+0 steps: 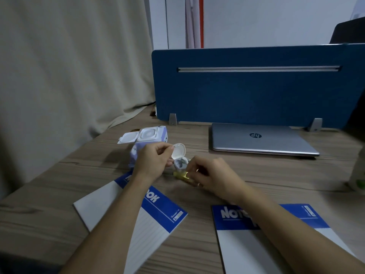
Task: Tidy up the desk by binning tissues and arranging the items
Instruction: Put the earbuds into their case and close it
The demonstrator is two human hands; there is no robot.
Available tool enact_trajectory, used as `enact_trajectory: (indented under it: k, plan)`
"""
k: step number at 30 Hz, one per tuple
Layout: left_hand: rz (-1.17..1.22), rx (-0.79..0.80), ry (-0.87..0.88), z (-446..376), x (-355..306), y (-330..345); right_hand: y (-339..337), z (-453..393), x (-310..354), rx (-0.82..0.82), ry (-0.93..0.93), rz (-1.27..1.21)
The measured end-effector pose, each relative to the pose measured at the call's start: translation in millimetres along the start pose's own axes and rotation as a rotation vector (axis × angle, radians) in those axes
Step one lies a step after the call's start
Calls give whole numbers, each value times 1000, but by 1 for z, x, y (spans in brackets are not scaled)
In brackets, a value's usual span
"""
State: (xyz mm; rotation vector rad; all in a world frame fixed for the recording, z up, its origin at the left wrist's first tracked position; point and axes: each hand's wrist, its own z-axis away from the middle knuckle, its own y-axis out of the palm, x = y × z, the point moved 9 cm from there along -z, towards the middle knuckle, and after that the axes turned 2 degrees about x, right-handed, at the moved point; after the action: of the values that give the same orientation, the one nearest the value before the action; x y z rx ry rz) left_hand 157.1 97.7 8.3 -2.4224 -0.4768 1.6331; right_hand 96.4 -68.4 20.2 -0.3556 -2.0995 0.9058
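1. Wood-grain desk (256, 175) still carries loose items, so by my reading the tidying is partway at most.
2. No loose tissues or bin show here; whether that part is done I cannot tell.
3. The left hand (152, 161) pinches the flipped-up lid of a small white earbud case (178, 155) near the desk's middle.
4. The right hand (209, 175) curls around something yellow (182, 176) under the case; its exact grip is hidden.
5. A wipes pack (148, 139) lies towards the far left edge, its flap open.
6. Two notebooks (142, 218) lie askew along the near edge, seemingly unarranged.
7. The closed laptop (260, 139) sits squarely at the far edge.
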Motion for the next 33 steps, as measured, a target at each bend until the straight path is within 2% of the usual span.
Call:
enact_trajectory:
  k: [5, 7, 13, 20, 26, 33]
  plan:
    - [5, 58, -23, 1, 5, 16, -23, 3, -32, -150, 185, -280]
    - [28, 76, -37, 1, 8, 21, -26, 4, -42, -163, 238, -367]
    - [81, 118, -27, 2, 11, 26, -29, 3, -49, -173, 241, -21]
    - [129, 196, -14, 5, 6, 35, -22, -1, -17, -127, -9, 177]
    - [150, 237, -25, 8, 5, 40, -6, -6, -3, -54, -126, 276]
    - [183, 251, -45, 7, 7, 41, -16, -5, -14, -138, -36, 221]
